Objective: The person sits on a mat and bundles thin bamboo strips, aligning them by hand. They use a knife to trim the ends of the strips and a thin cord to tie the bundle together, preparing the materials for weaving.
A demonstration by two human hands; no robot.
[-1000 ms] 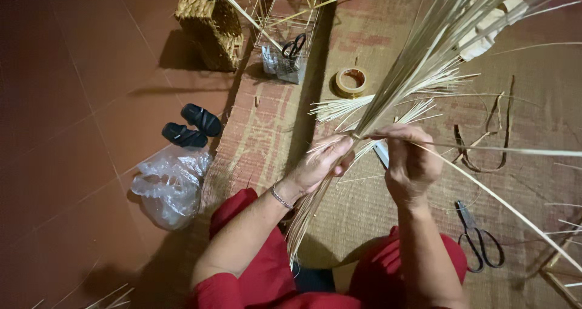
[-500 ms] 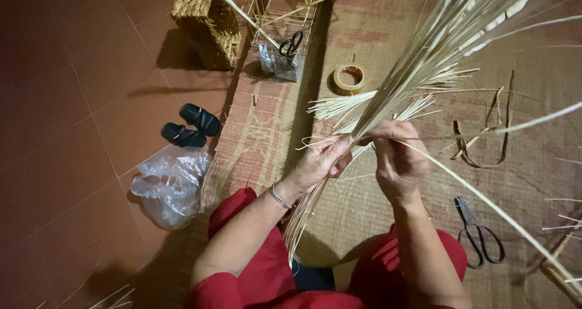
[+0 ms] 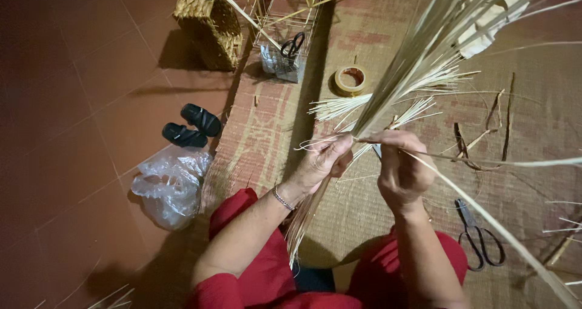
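We see both hands at frame centre closed around a bundle of pale reed strips (image 3: pixel 418 60) that fans up to the upper right and trails down between the knees. The left hand (image 3: pixel 324 160) pinches the bundle with fingers curled shut, likely to keep the strips gathered; the right hand (image 3: pixel 400 169) is fisted around a single strip (image 3: pixel 485 161) running out to the right edge, apparently pulling it taut. All this sits over the woven mat (image 3: pixel 376 36). Upper centre, a wire basket (image 3: pixel 282 57) holds black scissors (image 3: pixel 293 45); left of it stands a woven basket (image 3: pixel 209 24), contents not visible. Tape roll (image 3: pixel 351 78) lies on the mat, shears (image 3: pixel 479 236) lower right, sandals (image 3: pixel 191 126) and plastic bag (image 3: pixel 170 184) on the tiles at left.
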